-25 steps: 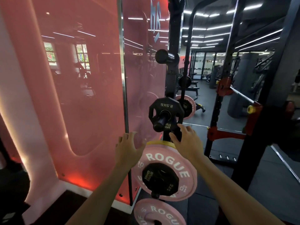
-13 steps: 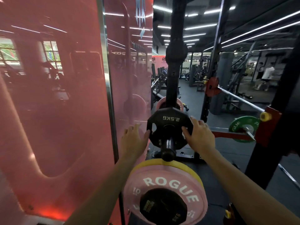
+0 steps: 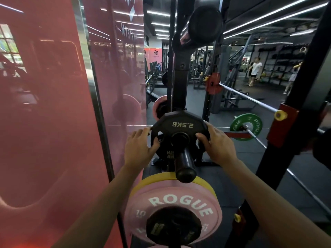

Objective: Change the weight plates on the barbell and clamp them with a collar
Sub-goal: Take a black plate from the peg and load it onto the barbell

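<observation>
A gym floor stretches behind a black storage rack (image 3: 180,72) beside a red wall panel. On its peg (image 3: 182,158) hangs a 2.5 kg plate (image 3: 180,125); the left hand (image 3: 138,149) and right hand (image 3: 217,145) grip its opposite rims, likely to slide it off. Below the peg hangs a pink plate (image 3: 179,199); right of it, the barbell (image 3: 250,130) holds 1 green plate (image 3: 246,126).

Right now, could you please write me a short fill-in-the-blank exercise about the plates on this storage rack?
1. Both hands grip the small black plate marked ____.
2. That plate sits on a black storage peg, directly above a big ____ plate lettered ROGUE.
3. The left hand and right hand hold ____ edges of the black plate.
4. The round plate on the barbell is ____.

Missing words: 2.5KG; pink; opposite; green
</observation>
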Demonstrator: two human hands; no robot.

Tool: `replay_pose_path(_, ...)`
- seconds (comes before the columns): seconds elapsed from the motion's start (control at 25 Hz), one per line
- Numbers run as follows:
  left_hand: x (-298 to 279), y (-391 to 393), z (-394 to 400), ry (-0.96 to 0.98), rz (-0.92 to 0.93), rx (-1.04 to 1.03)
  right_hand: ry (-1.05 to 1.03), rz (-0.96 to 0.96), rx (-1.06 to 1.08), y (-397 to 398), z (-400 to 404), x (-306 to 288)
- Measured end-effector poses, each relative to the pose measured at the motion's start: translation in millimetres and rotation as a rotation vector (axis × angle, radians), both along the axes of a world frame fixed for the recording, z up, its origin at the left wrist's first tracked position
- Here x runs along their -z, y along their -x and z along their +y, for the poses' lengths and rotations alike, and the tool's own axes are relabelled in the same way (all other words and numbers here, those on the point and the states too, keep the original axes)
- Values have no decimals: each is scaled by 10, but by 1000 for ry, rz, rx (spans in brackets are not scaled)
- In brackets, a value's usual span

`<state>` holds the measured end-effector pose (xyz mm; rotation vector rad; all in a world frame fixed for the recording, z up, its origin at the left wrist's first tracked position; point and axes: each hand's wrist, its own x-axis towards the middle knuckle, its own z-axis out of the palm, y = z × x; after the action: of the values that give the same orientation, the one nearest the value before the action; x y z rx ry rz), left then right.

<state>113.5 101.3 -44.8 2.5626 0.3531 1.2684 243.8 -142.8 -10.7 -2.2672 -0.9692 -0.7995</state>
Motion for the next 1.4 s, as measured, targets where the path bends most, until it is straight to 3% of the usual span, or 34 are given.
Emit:
replay_pose_path(0.64,-168,336,-359,81,-97,-37,-2,153,-206,333,-317,-9)
replay_pose_path(0.92,-330,1303,-1034,91,-78,-190,-50,87,-152,1061,-789,15)
replay_pose_path(1.2,-184,2256,-1928,77,66,-304,-35,118,-207,1809,-1538,279)
replay_pose_path(1.4,-101,2584,-2584,48,44,-218,-12,143,-159,2244,-2286,314)
